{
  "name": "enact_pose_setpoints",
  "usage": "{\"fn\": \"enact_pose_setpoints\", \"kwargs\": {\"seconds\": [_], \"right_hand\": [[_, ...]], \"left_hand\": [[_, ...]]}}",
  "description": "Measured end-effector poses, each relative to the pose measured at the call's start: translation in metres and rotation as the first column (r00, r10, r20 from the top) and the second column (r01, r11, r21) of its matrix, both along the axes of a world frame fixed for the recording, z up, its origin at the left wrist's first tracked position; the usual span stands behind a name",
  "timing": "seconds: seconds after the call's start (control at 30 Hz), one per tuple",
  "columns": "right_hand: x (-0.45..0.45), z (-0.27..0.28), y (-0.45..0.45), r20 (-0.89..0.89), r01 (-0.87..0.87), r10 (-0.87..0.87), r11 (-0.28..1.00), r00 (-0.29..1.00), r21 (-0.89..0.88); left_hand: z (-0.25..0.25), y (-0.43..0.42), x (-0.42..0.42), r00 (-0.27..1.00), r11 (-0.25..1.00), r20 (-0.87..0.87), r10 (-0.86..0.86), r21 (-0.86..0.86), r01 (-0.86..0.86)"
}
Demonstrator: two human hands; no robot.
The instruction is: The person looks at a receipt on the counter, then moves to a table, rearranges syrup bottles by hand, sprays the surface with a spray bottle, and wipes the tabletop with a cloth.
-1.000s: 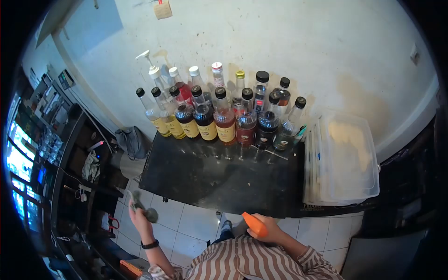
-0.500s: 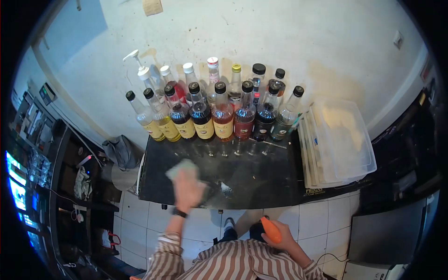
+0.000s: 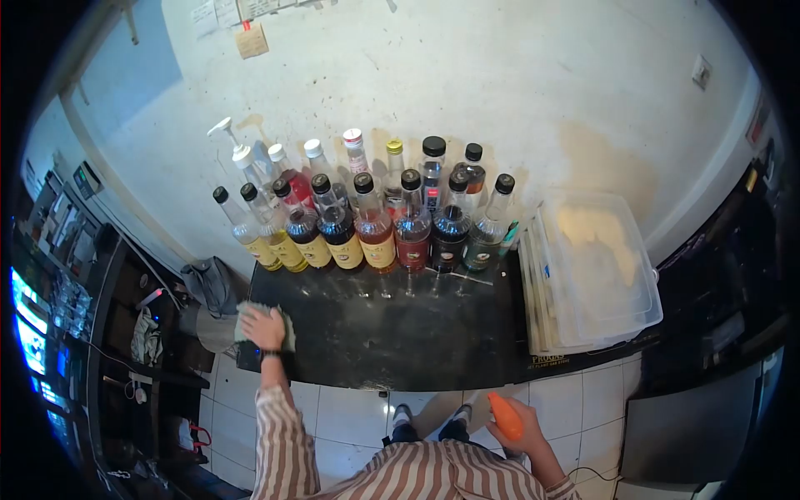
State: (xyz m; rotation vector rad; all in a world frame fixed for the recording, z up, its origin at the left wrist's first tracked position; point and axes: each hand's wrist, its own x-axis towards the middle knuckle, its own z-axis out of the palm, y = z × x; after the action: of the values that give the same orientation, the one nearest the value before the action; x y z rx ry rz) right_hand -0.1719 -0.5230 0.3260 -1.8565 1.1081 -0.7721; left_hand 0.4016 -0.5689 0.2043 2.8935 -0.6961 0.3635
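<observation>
My left hand (image 3: 264, 328) presses a pale green cloth (image 3: 289, 333) against the left end of the black tabletop (image 3: 392, 333). Its fingers lie over the cloth, which shows on both sides of the hand. Low in front of my body, beyond the table's near edge, my right hand (image 3: 525, 427) is wrapped round an orange bottle-like object (image 3: 505, 417) with a narrow tip; the fingers hide part of it. Along the back of the table stand several labelled glass bottles (image 3: 377, 242) with black caps.
Behind the front row are more bottles, one with a white pump (image 3: 241, 154). Stacked clear plastic tubs (image 3: 596, 275) occupy the right end. A thin stick (image 3: 460, 276) lies before the bottles. A grey bag (image 3: 212, 285) is left of the table; the wall (image 3: 500, 75) rises behind.
My left hand has slid the cloth leftward to the table's left end. A whitish patch at the middle front of the tabletop no longer shows. My right hand still holds the orange object.
</observation>
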Motion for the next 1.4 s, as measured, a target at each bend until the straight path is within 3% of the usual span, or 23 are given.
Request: {"fn": "enact_pose_setpoints", "kwargs": {"seconds": [0.03, 0.07, 0.1, 0.13, 0.17, 0.2, 0.23, 0.3, 0.33, 0.37, 0.4, 0.5, 0.57, 0.67, 0.9, 0.97, 1.07, 1.2, 1.23, 1.27, 1.3, 1.33, 1.4], "right_hand": [[-0.001, 0.004, -0.001, -0.019, -0.016, 0.016, 1.000, 1.000, 0.009], [-0.003, 0.011, -0.004, -0.042, -0.032, 0.033, 0.999, 0.999, 0.018], [-0.006, 0.016, -0.008, -0.066, -0.053, 0.055, 0.998, 0.996, 0.024], [-0.010, 0.015, -0.013, -0.061, -0.055, 0.056, 0.998, 0.997, 0.026], [-0.013, 0.012, -0.015, -0.050, -0.056, 0.058, 0.998, 0.997, 0.034], [-0.014, 0.009, -0.014, -0.037, -0.057, 0.059, 0.997, 0.998, 0.050], [-0.014, 0.009, -0.012, -0.040, -0.058, 0.062, 0.995, 0.997, 0.083], [-0.015, 0.013, -0.020, -0.054, -0.067, 0.073, 0.990, 0.996, 0.122], [-0.018, 0.015, -0.025, -0.035, -0.071, 0.076, 0.991, 0.997, 0.112], [-0.021, 0.015, -0.025, -0.013, -0.072, 0.074, 0.992, 0.997, 0.108], [-0.023, 0.014, -0.023, 0.008, -0.073, 0.072, 0.991, 0.997, 0.113], [-0.041, 0.001, -0.022, -0.082, -0.062, 0.067, 0.996, 0.994, 0.062], [-0.044, 0.005, -0.022, -0.074, -0.054, 0.055, 0.998, 0.996, 0.025], [-0.051, 0.004, -0.018, -0.087, -0.053, 0.060, 0.996, 0.994, 0.078], [-0.055, 0.005, -0.017, -0.138, -0.049, 0.066, 0.992, 0.988, 0.116], [-0.053, 0.004, -0.016, -0.116, -0.058, 0.069, 0.994, 0.991, 0.095], [-0.047, 0.015, -0.019, -0.094, -0.090, 0.099, 0.991, 0.991, 0.098], [-0.045, 0.026, -0.017, -0.069, -0.091, 0.101, 0.987, 0.992, 0.134], [-0.049, 0.026, -0.019, -0.075, -0.090, 0.099, 0.989, 0.992, 0.121], [-0.053, 0.024, -0.020, -0.076, -0.088, 0.097, 0.990, 0.992, 0.113], [-0.057, 0.022, -0.018, -0.075, -0.083, 0.092, 0.990, 0.993, 0.113], [-0.061, 0.020, -0.016, -0.074, -0.064, 0.073, 0.992, 0.995, 0.111], [-0.068, 0.019, -0.017, -0.071, -0.026, 0.033, 0.995, 0.997, 0.099]], "left_hand": [[0.017, -0.021, -0.019, 1.000, 1.000, 0.001, 0.018, -0.008, -0.018], [0.054, -0.038, -0.057, 0.976, 0.988, -0.164, -0.146, -0.075, 0.136], [0.004, -0.064, -0.082, 0.946, 0.935, 0.115, -0.302, -0.157, 0.318], [0.011, -0.073, -0.142, 0.830, 0.813, 0.117, -0.546, -0.163, 0.558], [0.054, -0.073, -0.225, 0.752, 0.743, 0.017, -0.659, -0.144, 0.654], [0.064, -0.069, -0.282, 0.578, 0.570, -0.025, -0.816, -0.210, 0.794], [0.056, -0.062, -0.336, 0.474, 0.466, -0.016, -0.881, -0.215, 0.859], [0.035, -0.047, -0.373, 0.372, 0.372, -0.050, -0.927, -0.260, 0.891], [0.041, -0.045, -0.350, 0.370, 0.388, -0.118, -0.922, -0.257, 0.885], [0.048, -0.048, -0.317, 0.476, 0.483, -0.083, -0.875, -0.162, 0.860], [0.031, -0.049, -0.270, 0.621, 0.619, -0.062, -0.781, -0.205, 0.758], [0.003, -0.053, -0.123, 0.951, 0.943, 0.092, -0.294, -0.133, 0.305], [0.015, -0.069, -0.101, 0.997, 0.988, 0.015, -0.076, -0.136, 0.078], [0.018, -0.105, -0.119, 0.998, 0.989, -0.037, -0.049, -0.144, 0.043], [0.014, -0.131, -0.225, 0.949, 0.922, 0.050, -0.310, -0.228, 0.313], [0.010, -0.128, -0.290, 0.868, 0.832, 0.083, -0.490, -0.254, 0.494], [0.037, -0.133, -0.403, 0.507, 0.497, -0.066, -0.859, -0.339, 0.798], [0.022, -0.116, -0.445, 0.102, 0.110, -0.044, -0.994, -0.290, 0.951], [0.029, -0.102, -0.431, 0.156, 0.156, -0.027, -0.987, -0.323, 0.933], [0.032, -0.088, -0.405, 0.211, 0.246, -0.129, -0.969, -0.404, 0.881], [0.026, -0.065, -0.375, 0.361, 0.356, -0.022, -0.932, -0.239, 0.903], [0.039, -0.041, -0.339, 0.486, 0.476, -0.002, -0.874, -0.207, 0.855], [0.015, 0.012, -0.255, 0.721, 0.722, -0.039, -0.691, -0.047, 0.690]]}}
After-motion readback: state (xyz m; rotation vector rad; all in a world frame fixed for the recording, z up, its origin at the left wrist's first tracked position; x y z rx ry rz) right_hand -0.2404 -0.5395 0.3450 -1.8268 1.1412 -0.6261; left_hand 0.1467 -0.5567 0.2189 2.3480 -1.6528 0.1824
